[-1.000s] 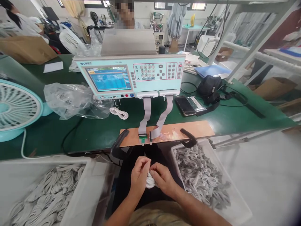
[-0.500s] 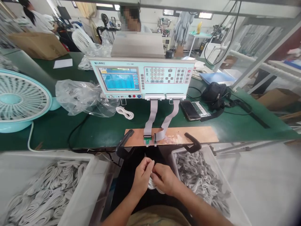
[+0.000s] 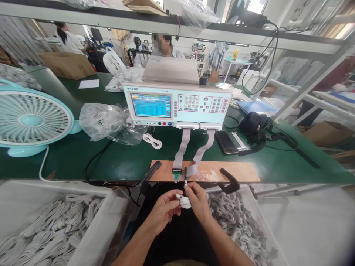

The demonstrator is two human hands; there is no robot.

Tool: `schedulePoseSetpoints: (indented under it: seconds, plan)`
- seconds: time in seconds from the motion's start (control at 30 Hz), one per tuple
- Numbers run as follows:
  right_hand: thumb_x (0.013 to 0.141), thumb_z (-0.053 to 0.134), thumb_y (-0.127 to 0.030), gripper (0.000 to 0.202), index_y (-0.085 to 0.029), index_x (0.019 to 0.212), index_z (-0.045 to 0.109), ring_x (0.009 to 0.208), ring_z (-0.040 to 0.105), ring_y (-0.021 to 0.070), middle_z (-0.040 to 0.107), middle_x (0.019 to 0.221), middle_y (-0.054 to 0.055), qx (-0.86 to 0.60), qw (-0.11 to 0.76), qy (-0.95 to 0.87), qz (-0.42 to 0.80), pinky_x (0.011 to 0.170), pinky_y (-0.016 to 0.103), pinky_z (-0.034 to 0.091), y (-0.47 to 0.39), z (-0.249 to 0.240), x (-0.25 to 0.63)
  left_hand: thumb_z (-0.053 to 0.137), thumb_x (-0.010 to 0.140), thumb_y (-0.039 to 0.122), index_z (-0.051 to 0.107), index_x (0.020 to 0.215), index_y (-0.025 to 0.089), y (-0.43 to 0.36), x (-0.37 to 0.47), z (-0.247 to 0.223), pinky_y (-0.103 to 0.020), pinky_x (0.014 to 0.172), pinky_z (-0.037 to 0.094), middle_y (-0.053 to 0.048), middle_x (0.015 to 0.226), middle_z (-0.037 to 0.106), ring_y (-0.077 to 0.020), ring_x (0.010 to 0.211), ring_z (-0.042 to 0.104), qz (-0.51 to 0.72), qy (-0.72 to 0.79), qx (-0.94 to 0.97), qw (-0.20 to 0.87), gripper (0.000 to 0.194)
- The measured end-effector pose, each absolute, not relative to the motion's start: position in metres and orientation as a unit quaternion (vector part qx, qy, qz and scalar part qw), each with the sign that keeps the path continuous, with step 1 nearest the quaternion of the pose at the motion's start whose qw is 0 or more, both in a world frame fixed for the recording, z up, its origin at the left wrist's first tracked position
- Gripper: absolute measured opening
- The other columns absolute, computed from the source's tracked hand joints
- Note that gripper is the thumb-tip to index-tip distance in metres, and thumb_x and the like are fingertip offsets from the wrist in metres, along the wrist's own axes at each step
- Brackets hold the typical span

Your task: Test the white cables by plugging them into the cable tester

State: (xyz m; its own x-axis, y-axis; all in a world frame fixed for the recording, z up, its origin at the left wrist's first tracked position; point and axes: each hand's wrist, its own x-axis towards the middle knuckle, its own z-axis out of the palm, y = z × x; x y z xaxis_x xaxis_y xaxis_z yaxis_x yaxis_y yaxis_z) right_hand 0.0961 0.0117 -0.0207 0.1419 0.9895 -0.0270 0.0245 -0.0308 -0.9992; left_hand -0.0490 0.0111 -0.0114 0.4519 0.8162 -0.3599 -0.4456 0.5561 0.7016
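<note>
Head view: tester (image 3: pixel 177 105) label too blurred.

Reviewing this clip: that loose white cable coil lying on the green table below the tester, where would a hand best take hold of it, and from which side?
Judging by its pose, pinch the white cable coil across its bundled middle, from above. It lies flat on the green table, loops gathered into one oval, so the middle likely holds every strand. The plastic bag crowds its left; the top stays free.
</note>
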Motion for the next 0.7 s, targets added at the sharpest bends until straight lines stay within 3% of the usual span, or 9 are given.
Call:
schedulePoseSetpoints:
  seconds: [0.1, 0.23, 0.47, 0.7]
  plan:
    - [0.079, 0.061, -0.041, 0.027, -0.017, 0.069, 0.06, 0.056, 0.042, 0.0126, 0.051, 0.059, -0.002, -0.55, 0.531, -0.443, 0.469, 0.054, 0.025, 0.036, 0.013, -0.016, 0.095, 0.072, 0.07, 0.028, 0.066, 0.088, 0.013, 0.013, -0.048, -0.013, -0.02, 0.048, 0.043, 0.002, 0.06, 0.056, -0.0085, 0.051, 0.049, 0.407, 0.413, 0.287, 0.763, 0.025]
    - [0.071, 0.068, -0.046, 0.033, -0.017, 0.062, 0.057, 0.048, 0.04, 0.011, 0.05, 0.051, -0.003, -0.528, 0.533, -0.344, 0.565, 0.049, 0.025, 0.033, 0.015, -0.008, 0.091, 0.061, 0.079, 0.04, 0.06, 0.069, 0.015, 0.02, -0.045, -0.011, -0.02, 0.043, 0.038, 0.003, 0.054, 0.053, -0.0094, 0.047, 0.047, 0.399, 0.472, 0.427, 0.661, 0.027]
    - [0.061, 0.078, -0.044, 0.035, -0.015, 0.062, 0.059, 0.047, 0.042, 0.0093, 0.055, 0.052, -0.002, -0.485, 0.577, -0.225, 0.617, 0.048, 0.023, 0.032, 0.018, -0.01, 0.081, 0.053, 0.081, 0.031, 0.056, 0.056, 0.015, 0.033, -0.047, -0.011, -0.021, 0.049, 0.038, 0.0, 0.069, 0.054, -0.0106, 0.055, 0.048, 0.427, 0.491, 0.52, 0.553, 0.029]
    - [0.066, 0.077, -0.042, 0.031, -0.015, 0.066, 0.063, 0.052, 0.045, 0.01, 0.056, 0.057, -0.002, -0.47, 0.58, -0.243, 0.62, 0.053, 0.023, 0.036, 0.018, -0.015, 0.081, 0.054, 0.08, 0.03, 0.052, 0.053, 0.016, 0.03, -0.038, -0.018, -0.021, 0.052, 0.037, 0.003, 0.057, 0.047, -0.0111, 0.056, 0.045, 0.469, 0.508, 0.479, 0.541, 0.03]
